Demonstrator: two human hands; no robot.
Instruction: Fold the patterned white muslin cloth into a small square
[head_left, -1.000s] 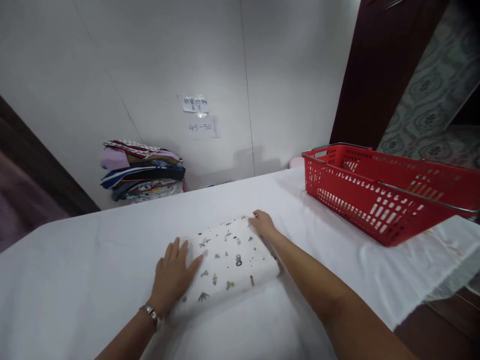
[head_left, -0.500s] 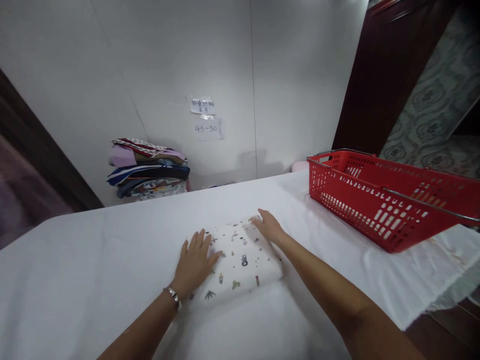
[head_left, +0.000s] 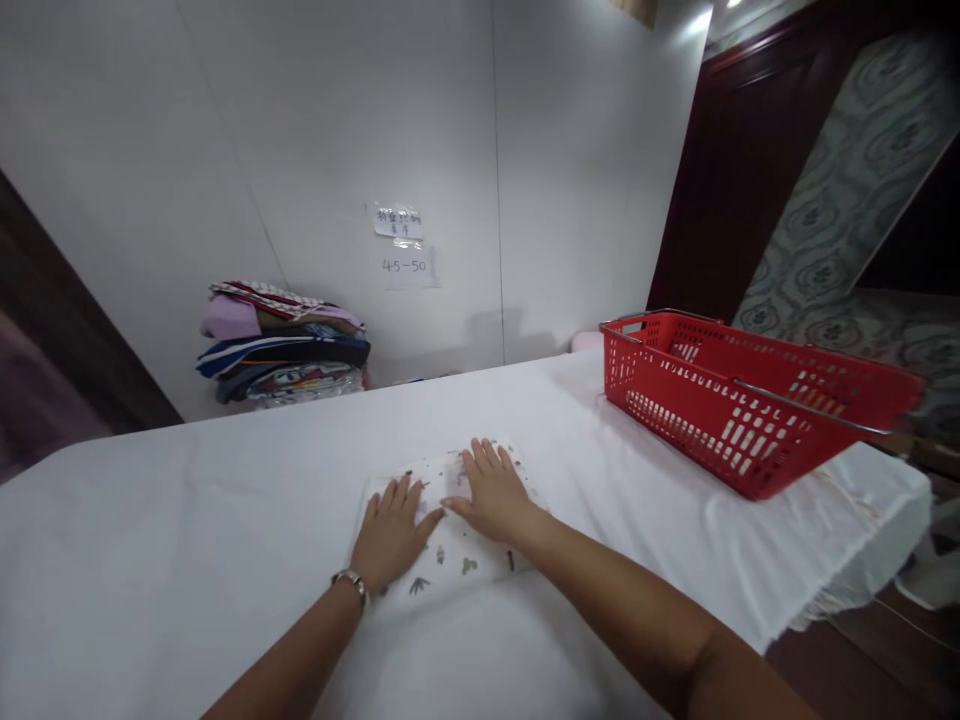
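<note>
- Fabric (head_left: 471, 550), white with small printed motifs, lies folded into a flat rectangle on the white-covered table (head_left: 225, 510), right in front of the person.
- Left hand (head_left: 392, 538), below which a bracelet (head_left: 351, 582) circles the wrist, rests palm down on its left part, fingers spread.
- Right hand (head_left: 496, 492) lies flat farther right on it, fingers extended, thumb tip close to the left thumb.
- Red basket (head_left: 675, 402) stands on the table's right side.
- Clothes pile (head_left: 285, 350) sits beyond the far edge, leftward.
</note>
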